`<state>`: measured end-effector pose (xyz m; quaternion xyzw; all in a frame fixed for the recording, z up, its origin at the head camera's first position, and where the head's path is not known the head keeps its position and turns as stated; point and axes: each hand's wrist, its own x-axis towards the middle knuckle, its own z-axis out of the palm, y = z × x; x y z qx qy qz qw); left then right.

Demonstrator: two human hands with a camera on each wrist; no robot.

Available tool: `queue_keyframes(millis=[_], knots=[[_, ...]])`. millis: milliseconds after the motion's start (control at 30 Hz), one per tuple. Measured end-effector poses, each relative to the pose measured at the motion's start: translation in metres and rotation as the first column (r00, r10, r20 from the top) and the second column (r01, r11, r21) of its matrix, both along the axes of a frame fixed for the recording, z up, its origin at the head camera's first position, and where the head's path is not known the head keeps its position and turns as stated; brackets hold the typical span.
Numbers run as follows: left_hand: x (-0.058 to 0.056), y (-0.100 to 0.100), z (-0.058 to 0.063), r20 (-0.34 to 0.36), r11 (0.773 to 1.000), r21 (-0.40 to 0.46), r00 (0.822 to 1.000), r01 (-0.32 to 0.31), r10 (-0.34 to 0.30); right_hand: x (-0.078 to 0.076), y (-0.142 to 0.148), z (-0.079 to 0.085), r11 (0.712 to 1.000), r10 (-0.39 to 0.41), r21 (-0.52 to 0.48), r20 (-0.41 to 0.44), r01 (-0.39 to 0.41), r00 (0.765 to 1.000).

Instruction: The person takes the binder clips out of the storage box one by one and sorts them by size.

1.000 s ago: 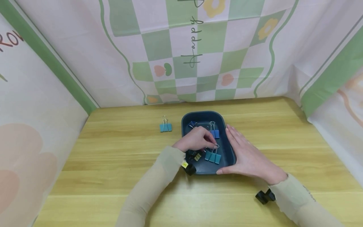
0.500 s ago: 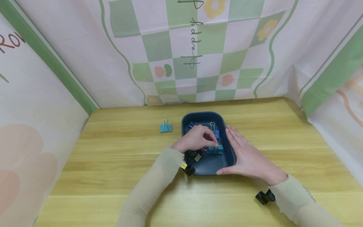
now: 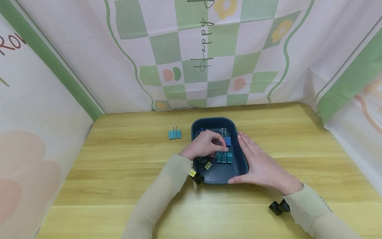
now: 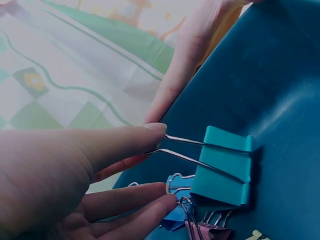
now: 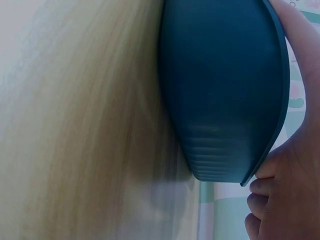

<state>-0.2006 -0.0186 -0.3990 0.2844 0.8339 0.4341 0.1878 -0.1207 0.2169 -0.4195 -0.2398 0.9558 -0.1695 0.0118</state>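
Observation:
A dark blue tray [image 3: 219,175] stands on the wooden table with several binder clips inside. My left hand [image 3: 206,144] reaches over its left side, thumb and finger pinching the wire handle of a large teal binder clip [image 4: 220,167]. This clip is in the tray, its teal body towards the person in the head view. Beyond it lies a blue binder clip [image 3: 228,141]. My right hand [image 3: 264,166] rests against the tray's right side, fingers extended along the rim and thumb at the near corner. In the left wrist view a pink binder clip [image 4: 210,231] shows under the teal one.
A light blue binder clip [image 3: 174,134] sits on the table [image 3: 119,172] left of the tray. Black clips and a yellow clip [image 3: 208,165] lie in the tray's near left part. A patterned curtain [image 3: 195,83] hangs behind the table.
The teal clip has shifted away from the person within the tray, then slightly left, with my left hand on its handle. My right hand and the tray keep their place.

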Motion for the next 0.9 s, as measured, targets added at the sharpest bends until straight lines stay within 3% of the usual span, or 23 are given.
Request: queue_keyframes(millis=[167,500,900], knots=[[-0.0013,0.0005,-0.0025,0.011,0.999,-0.046,1.000,0.029,-0.028,-0.0003,0.0003,-0.0006,1.000,0.002,0.002,-0.003,-0.002,1.000],[-0.0014,0.0006,-0.0032,0.049,0.997,-0.042,0.997,0.067,-0.065,0.0000,0.0008,-0.0005,1.000,-0.002,0.000,0.001,0.002,1.000],[-0.0009,0.0000,-0.0010,0.115,0.999,-0.038,0.993,0.013,-0.008,-0.0003,0.0000,0.0012,1.000,0.002,0.004,0.013,-0.002,1.000]])
